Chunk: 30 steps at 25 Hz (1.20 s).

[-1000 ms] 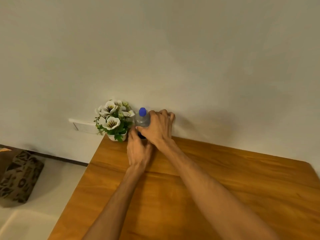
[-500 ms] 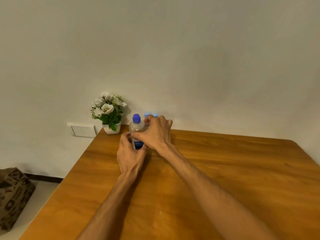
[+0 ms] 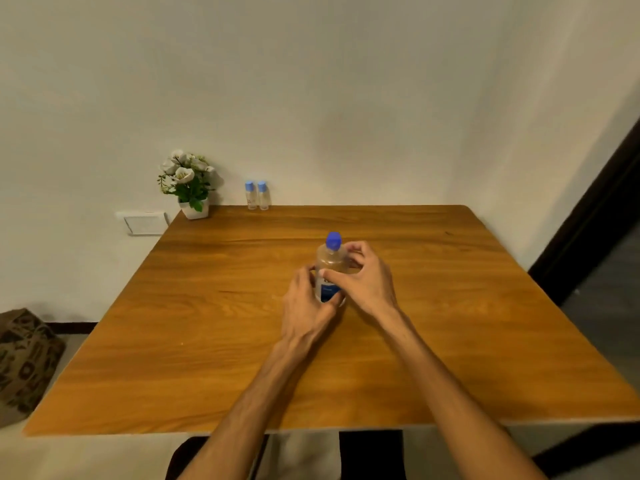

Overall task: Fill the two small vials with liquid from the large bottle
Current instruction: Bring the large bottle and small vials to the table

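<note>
The large clear bottle (image 3: 329, 264) with a blue cap and a blue label stands upright on the middle of the wooden table (image 3: 214, 341). My left hand (image 3: 304, 306) wraps its lower left side and my right hand (image 3: 367, 278) grips its upper right side, thumb across the front. Two small clear vials (image 3: 257, 196) with light-blue caps stand side by side at the table's far edge against the wall, well apart from both hands. Their caps are on.
A white pot of artificial white flowers (image 3: 188, 188) sits at the table's far left corner. A wall socket plate (image 3: 143, 223) is left of it. A patterned cushion (image 3: 24, 358) lies on the floor at left. A dark door frame (image 3: 595, 216) runs along the right.
Both hands have carried the large bottle from the far edge beside the flower pot to the middle of the table. The two vials, hidden before by my right hand, now show.
</note>
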Motion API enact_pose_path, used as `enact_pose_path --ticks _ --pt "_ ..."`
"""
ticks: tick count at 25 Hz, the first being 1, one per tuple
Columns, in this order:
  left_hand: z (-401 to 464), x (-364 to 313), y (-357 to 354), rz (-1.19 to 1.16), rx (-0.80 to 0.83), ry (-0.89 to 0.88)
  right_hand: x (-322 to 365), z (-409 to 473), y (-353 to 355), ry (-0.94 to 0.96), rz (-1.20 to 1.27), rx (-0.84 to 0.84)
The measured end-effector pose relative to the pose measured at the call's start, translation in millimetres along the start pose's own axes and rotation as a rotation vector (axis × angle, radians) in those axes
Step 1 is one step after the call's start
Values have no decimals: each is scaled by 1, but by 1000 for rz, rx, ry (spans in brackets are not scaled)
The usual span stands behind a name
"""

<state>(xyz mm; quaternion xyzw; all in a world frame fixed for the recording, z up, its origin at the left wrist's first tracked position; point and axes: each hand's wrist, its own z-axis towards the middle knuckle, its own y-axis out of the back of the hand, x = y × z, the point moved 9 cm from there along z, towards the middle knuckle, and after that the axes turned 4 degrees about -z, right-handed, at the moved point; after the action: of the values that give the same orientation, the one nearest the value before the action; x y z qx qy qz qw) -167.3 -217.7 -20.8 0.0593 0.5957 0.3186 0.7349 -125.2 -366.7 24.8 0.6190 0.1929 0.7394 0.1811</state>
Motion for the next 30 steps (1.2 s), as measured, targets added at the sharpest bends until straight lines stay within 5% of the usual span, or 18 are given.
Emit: enact_pose_path --ticks 10,16,24,26,30 --pt "-34 -40 -52 -8 133 -61 -48 -46 61 -69 -3 -98" --pt "-42 -21 -28 4 69 -4 -34 -90 69 45 32 -388" --pt "2 27 46 82 -48 31 19 -57 -33 130 48 -134" --pt "70 88 80 107 -97 106 36 10 -114 132 -39 -59" --pt "126 109 94 101 -92 127 41 71 -154 81 -155 -66"
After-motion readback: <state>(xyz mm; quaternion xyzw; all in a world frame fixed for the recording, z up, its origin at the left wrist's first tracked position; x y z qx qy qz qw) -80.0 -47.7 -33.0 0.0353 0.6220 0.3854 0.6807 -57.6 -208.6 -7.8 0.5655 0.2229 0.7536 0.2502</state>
